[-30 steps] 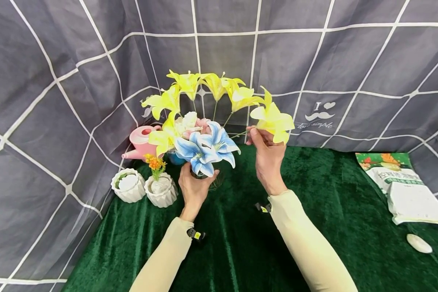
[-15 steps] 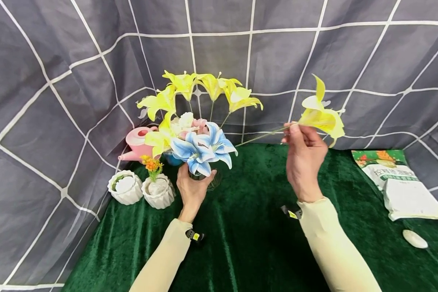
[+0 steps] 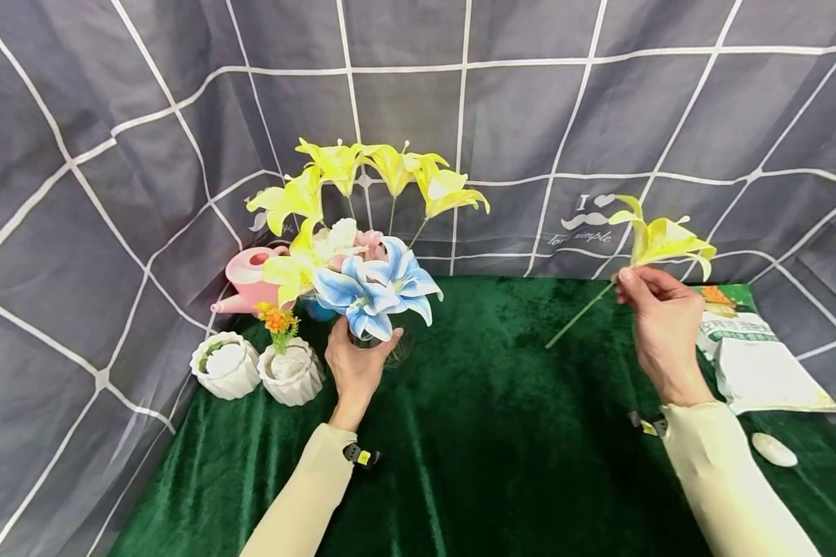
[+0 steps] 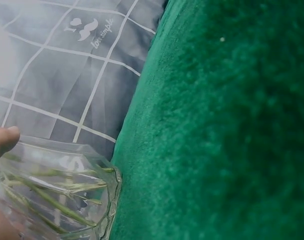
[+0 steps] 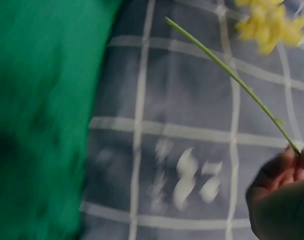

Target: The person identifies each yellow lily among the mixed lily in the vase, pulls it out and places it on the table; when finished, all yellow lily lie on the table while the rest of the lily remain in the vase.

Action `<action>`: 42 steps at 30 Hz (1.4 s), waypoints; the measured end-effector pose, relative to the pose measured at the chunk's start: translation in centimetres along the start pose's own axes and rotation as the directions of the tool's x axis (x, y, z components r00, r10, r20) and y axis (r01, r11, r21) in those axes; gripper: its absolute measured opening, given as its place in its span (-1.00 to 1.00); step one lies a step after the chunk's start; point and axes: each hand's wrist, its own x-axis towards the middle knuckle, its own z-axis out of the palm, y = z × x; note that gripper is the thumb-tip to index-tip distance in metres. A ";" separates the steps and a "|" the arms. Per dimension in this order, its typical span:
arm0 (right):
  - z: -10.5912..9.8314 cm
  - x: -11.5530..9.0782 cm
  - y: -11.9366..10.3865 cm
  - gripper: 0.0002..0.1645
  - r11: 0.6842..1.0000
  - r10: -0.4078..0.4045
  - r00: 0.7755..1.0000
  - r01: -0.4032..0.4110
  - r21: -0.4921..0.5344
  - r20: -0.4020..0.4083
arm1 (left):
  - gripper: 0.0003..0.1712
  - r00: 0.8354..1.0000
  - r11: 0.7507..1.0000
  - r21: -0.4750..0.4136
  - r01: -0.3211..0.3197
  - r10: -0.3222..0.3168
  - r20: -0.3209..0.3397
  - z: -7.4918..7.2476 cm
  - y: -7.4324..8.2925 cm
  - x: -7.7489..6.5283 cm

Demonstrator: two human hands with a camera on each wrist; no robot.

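My right hand [image 3: 669, 329] pinches a yellow lily [image 3: 665, 241] just below its bloom, out to the right above the cloth. Its bare green stem [image 5: 231, 75] slants down and left in the head view, its lower end free. My left hand [image 3: 354, 367] grips a clear vase [image 4: 67, 187] near its top; green stems show through the wall in the left wrist view. Above this hand spread blue lilies [image 3: 376, 290], white and pink blooms [image 3: 341, 240] and several yellow lilies [image 3: 390, 169]. The blooms hide most of the vase in the head view.
Left of the vase stand two white fluted pots [image 3: 291, 375], one with an orange sprig, and a pink watering can [image 3: 254, 278]. A white-and-green bag [image 3: 759, 363] and a pale stone [image 3: 775, 450] lie right on the green cloth [image 3: 488, 433]. Grey checked fabric [image 3: 515, 116] hangs behind.
My right hand has drawn the yellow lily out of the bunch and carried it far to the right, its stem end coming free. My left hand stays on the vase.
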 end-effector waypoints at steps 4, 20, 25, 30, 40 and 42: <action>-3.6 2.1 -0.1 -0.93 0.968 0.123 0.992 -0.123 -0.218 -0.012 | -0.12 1.000 1.000 -0.005 0.001 -0.001 0.011 -0.3 -0.1 0.1; -10.9 7.3 1.6 -0.85 0.426 0.472 0.871 -0.088 -0.900 0.139 | -0.17 1.000 0.999 -0.035 -0.015 0.016 0.016 -0.5 -0.2 0.2; -12.1 8.2 2.6 -0.80 0.356 0.541 0.835 -0.115 -0.927 0.104 | -0.14 1.000 0.999 -0.037 -0.012 0.013 0.022 -0.4 -0.2 0.1; -12.9 8.5 3.6 -0.83 0.356 0.581 0.808 -0.139 -0.924 0.102 | -0.14 0.999 0.999 -0.050 -0.015 0.016 0.029 -0.3 -0.2 0.1; -13.6 8.6 5.0 -0.76 0.365 0.619 0.778 -0.168 -0.916 0.104 | -0.14 1.000 0.999 -0.045 -0.016 0.017 0.021 -0.3 -0.2 0.0; -13.7 8.6 5.1 -0.71 0.362 0.623 0.776 -0.171 -0.916 0.101 | -0.13 1.000 0.999 -0.042 -0.015 0.016 0.018 -0.3 -0.2 0.0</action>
